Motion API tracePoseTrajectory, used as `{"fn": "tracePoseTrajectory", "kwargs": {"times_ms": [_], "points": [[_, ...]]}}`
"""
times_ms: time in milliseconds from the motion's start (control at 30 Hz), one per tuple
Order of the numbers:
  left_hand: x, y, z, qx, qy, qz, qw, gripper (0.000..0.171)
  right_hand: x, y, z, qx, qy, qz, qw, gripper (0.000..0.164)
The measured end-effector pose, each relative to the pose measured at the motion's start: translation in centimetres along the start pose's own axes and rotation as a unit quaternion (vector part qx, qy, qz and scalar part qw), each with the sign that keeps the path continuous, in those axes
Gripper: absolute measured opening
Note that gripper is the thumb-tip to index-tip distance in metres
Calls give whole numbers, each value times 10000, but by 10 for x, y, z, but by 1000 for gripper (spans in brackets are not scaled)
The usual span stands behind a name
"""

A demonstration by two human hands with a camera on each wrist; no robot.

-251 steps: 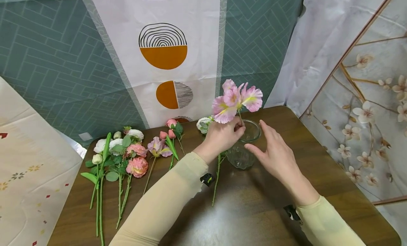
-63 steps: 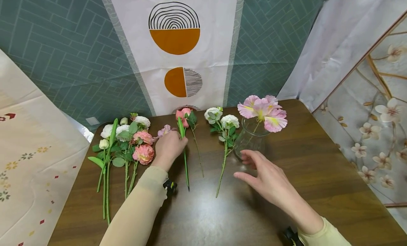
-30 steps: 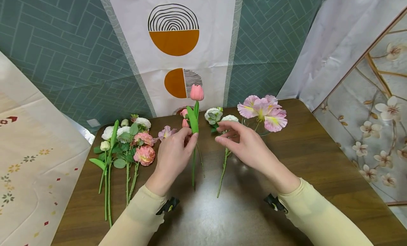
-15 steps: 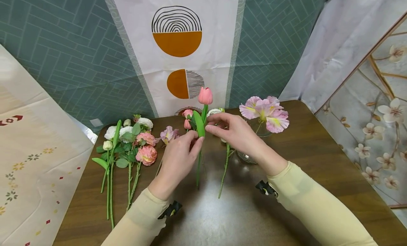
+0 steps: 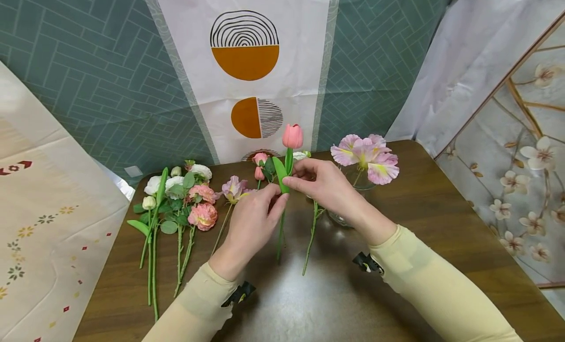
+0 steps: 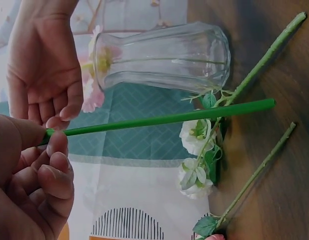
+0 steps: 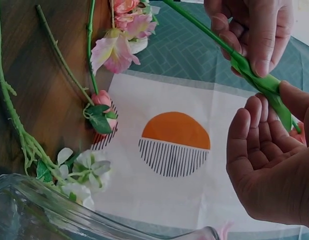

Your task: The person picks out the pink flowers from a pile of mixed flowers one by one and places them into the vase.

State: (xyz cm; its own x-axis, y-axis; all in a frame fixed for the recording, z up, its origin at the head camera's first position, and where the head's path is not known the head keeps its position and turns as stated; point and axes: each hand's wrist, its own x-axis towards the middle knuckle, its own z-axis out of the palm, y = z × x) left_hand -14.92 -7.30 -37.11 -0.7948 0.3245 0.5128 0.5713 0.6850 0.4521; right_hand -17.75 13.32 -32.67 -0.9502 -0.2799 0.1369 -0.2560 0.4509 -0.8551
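Note:
In the head view a pink tulip [image 5: 293, 136] with green leaves is held upright over the table. My left hand [image 5: 253, 219] pinches its stem [image 6: 159, 121] just below the leaves, and the stem's lower end hangs above the tabletop. My right hand [image 5: 324, 185] holds a tulip leaf [image 7: 264, 87] between thumb and fingers, seen closely in the right wrist view. Behind my right forearm stands a clear glass vase [image 6: 159, 55]. One pink-lilac iris [image 5: 364, 158] is in it, its stem running down inside the glass.
A white-flowered stem [image 5: 311, 239] lies left of the vase. Pink rosebuds [image 5: 259, 166] and another iris [image 5: 234, 189] lie behind and beside my left hand. White and coral flowers [image 5: 203, 216] with long green stems are bunched on the wooden table's left [image 5: 119, 283].
The iris went into the vase. My left hand then picked the pink tulip off the table and raised it rightward. My right hand came over from the vase and took hold of its leaf.

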Motion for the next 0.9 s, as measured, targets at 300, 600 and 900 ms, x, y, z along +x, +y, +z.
{"fn": "tracePoseTrajectory", "kwargs": {"times_ms": [300, 600, 900], "points": [[0, 2, 0, -190, -132, -40, 9997, 19, -2, -1, 0, -21, 78, -24, 10000, 18], [-2, 3, 1, -316, -222, -135, 9992, 17, -5, 0, -1, -132, 90, -75, 9998, 18], [-2, 5, 4, -392, -271, -191, 9987, 12, -13, -3, -5, -206, 223, 77, 9995, 17]]}}
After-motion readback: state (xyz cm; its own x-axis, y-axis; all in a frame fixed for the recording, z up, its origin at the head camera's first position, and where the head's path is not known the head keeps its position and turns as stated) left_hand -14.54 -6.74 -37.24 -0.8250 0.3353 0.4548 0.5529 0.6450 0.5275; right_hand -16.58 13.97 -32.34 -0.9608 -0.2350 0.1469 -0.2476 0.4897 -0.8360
